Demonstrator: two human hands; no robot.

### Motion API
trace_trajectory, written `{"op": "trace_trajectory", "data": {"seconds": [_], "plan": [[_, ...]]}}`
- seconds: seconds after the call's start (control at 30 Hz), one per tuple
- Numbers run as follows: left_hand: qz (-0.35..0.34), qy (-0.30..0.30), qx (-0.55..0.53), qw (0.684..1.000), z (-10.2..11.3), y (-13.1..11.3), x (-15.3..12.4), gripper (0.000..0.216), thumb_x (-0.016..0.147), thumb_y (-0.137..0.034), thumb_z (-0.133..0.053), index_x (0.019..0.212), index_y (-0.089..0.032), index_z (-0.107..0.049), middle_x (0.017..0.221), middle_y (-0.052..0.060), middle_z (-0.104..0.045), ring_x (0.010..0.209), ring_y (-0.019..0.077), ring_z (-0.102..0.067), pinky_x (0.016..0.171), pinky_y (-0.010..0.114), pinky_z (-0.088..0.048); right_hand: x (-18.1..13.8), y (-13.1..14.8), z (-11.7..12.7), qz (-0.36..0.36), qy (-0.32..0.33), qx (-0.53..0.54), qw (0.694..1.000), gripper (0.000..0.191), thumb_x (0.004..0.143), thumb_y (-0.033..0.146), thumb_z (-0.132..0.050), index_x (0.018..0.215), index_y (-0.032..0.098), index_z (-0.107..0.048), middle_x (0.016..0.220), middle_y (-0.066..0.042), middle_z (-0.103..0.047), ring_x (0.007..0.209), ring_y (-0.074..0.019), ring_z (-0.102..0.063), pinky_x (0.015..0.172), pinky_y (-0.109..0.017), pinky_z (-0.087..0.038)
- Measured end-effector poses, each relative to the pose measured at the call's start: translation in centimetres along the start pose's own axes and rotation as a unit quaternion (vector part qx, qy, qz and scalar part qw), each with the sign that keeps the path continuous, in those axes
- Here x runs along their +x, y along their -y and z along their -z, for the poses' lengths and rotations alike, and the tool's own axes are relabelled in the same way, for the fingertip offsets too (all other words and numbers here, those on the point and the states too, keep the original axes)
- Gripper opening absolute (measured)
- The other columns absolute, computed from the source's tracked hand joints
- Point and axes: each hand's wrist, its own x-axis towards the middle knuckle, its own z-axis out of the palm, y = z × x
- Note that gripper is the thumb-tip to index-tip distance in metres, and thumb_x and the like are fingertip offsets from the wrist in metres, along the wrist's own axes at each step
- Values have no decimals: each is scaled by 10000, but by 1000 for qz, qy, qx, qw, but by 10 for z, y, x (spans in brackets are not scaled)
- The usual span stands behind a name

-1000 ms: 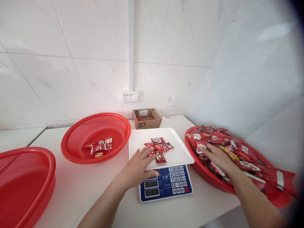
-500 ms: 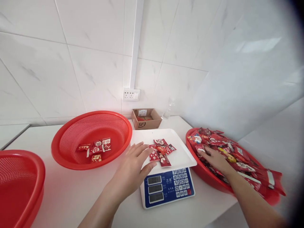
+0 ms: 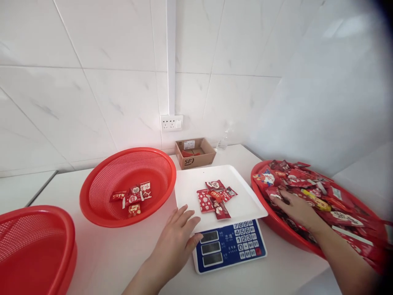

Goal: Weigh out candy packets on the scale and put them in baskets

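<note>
The scale [image 3: 229,248] bears "志准", the box [image 3: 200,160] "SF"; the left hand [image 3: 177,241] has its grip spread; the right hand [image 3: 298,209], among packets [image 3: 345,218], grip unclear.

I see a white, grey-veined tile wall [image 3: 123,102], a flat white tabletop [image 3: 107,258] and, upper right, perhaps reflected light [image 3: 348,26]

Right fingers [image 3: 290,198] among red packets [image 3: 345,218]

Logged over the last second: retreat of left hand [image 3: 178,235] from the packets [image 3: 215,184] to 7 o'clock corner of tray [image 3: 188,182]. Found dotted packet [image 3: 204,200] and upper display [image 3: 210,236], both partly covered by it at first, now exposed. Noted slight view drift, scale [image 3: 229,252] displaced toward 4 o'clock in frame.
</note>
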Motion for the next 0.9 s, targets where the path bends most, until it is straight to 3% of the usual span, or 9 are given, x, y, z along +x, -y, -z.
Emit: {"op": "trace_trajectory", "data": {"seconds": [0.13,0.27,0.5,0.63,0.73,0.9], "plan": [[2,-13,11,1000,0,-7,-2,269,873,-246,-533,1138,-226,-576,1216,93,-624,1233,296,-491,989,547,-431,-4,9,4,39,73,-4,997,303,774,510,-414,775,241,-553,877,-75,-702,827,-271,-645,740,-383,-483],[7,-60,11,998,-8,-12,-6,239,877,-253,-527,1104,-231,-601,1174,87,-648,1210,279,-516,993,512,-442,-4,9,7,42,38,-16,998,330,754,546,-400,788,254,-551,850,-78,-698,804,-288,-643,718,-403,-485],[62,-125,30,990,-24,-29,-16,225,891,-251,-515,1090,-208,-610,1152,95,-652,1195,251,-526,991,455,-456,-19,16,27,58,-59,59,995,421,745,540,-428,1011,261,-597,1077,-106,-667,876,-304,-624,809,-440,-471],[95,-171,37,980,-29,-43,-26,226,899,-227,-499,1103,-193,-592,1159,99,-635,1198,229,-516,1003,432,-444,-39,28,38,50,-58,104,992,604,747,587,-470,1285,313,-481,1206,-93,-615,1019,-336,-596,865,-466,-453],[138,-184,51,972,-34,-52,-35,238,905,-230,-487,1123,-199,-578,1167,92,-626,1181,220,-528,1010,434,-437,-53,31,34,81,-53,159,983,666,756,621,-465,1337,297,-434,1212,-107,-610,1113,-336,-557,893,-460,-452],[149,-198,69,966,-38,-59,-44,223,900,-207,-492,1103,-205,-586,1123,85,-645,1137,209,-558,995,429,-452,-67,31,11,93,-9,225,970,688,746,644,-452,1336,290,-426,1162,-114,-633,1061,-316,-596,871,-449,-479]]}}
